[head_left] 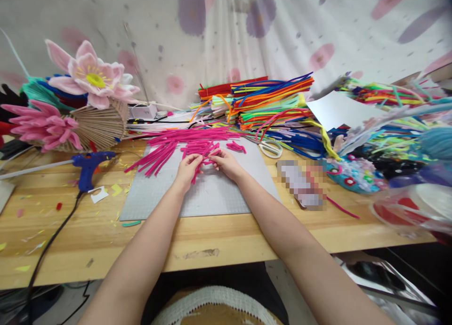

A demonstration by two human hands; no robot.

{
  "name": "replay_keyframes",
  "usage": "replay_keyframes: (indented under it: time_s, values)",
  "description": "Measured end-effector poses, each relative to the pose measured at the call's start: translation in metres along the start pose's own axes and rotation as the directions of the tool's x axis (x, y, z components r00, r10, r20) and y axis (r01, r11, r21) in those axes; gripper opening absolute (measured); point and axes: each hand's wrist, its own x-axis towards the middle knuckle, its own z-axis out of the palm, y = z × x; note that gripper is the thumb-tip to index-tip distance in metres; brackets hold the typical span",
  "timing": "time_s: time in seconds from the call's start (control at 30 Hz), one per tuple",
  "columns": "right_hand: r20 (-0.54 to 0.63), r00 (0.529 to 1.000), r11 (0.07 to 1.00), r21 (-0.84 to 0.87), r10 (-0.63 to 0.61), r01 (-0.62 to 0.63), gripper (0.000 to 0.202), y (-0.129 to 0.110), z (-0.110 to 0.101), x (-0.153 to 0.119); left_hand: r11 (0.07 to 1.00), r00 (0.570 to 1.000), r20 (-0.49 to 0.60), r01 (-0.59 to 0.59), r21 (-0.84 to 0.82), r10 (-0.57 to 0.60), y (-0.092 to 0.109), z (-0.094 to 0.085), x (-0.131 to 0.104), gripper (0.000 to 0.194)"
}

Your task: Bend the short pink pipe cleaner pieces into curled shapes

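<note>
Over the middle of the grey cutting mat, my left hand is closed on a bright pink pipe cleaner, whose end sticks out below the fingers. Close beside it, my right hand pinches a pink pipe cleaner too; whether both hands hold the same piece I cannot tell. Just beyond the hands lie many pink pipe cleaners, some long and fanned out to the left, others cut short. A small bunch of short pink pieces rests to the right of my right hand.
A blue glue gun with its cord lies at left, near pink pipe-cleaner flowers. White-handled scissors lie right of the mat. Bundles of coloured pipe cleaners are stacked behind. A blurred-out flat object and a plastic cup stand right.
</note>
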Motion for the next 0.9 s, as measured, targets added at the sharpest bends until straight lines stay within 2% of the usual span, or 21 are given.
replay_keyframes:
  time_s: [0.1, 0.23, 0.43, 0.5, 0.67, 0.73, 0.9]
  values:
    - [-0.017, 1.000, 0.998, 0.054, 0.014, -0.013, 0.026, -0.0005, -0.0018, 0.0013, 0.998, 0.999, 0.018, 0.038, -0.044, -0.038, 0.0009, -0.0031, 0.0019, 0.027]
    - [-0.023, 1.000, 0.991, 0.135, 0.011, -0.007, 0.029, 0.0003, -0.0042, 0.0038, 0.999, 0.999, 0.035, 0.031, -0.024, -0.030, -0.0009, -0.0054, 0.0022, 0.026]
    - [-0.060, 0.995, 0.980, 0.179, -0.081, 0.090, 0.028, 0.0017, -0.0064, 0.0052, 1.000, 0.992, 0.127, 0.010, 0.012, -0.012, -0.0036, -0.0029, -0.0026, 0.025]
    - [-0.077, 0.993, 0.977, 0.190, -0.086, 0.099, 0.029, 0.0014, -0.0070, 0.0055, 1.000, 0.994, 0.106, 0.008, 0.016, -0.009, -0.0045, -0.0024, -0.0025, 0.023]
    - [-0.086, 0.986, 0.975, 0.162, -0.142, 0.154, 0.030, 0.0018, -0.0071, 0.0063, 0.999, 0.999, -0.025, -0.025, -0.049, 0.023, -0.0065, -0.0037, 0.0008, 0.017]
    - [-0.100, 0.982, 0.976, 0.133, -0.162, 0.174, 0.028, 0.0021, -0.0062, 0.0067, 0.997, 0.999, -0.038, -0.025, -0.073, 0.022, -0.0073, -0.0041, 0.0017, 0.018]
    - [-0.258, 0.945, 0.966, 0.105, -0.201, 0.235, 0.017, 0.0013, -0.0056, 0.0081, 0.995, 0.998, -0.057, 0.010, -0.099, -0.016, -0.0086, -0.0027, 0.0029, 0.016]
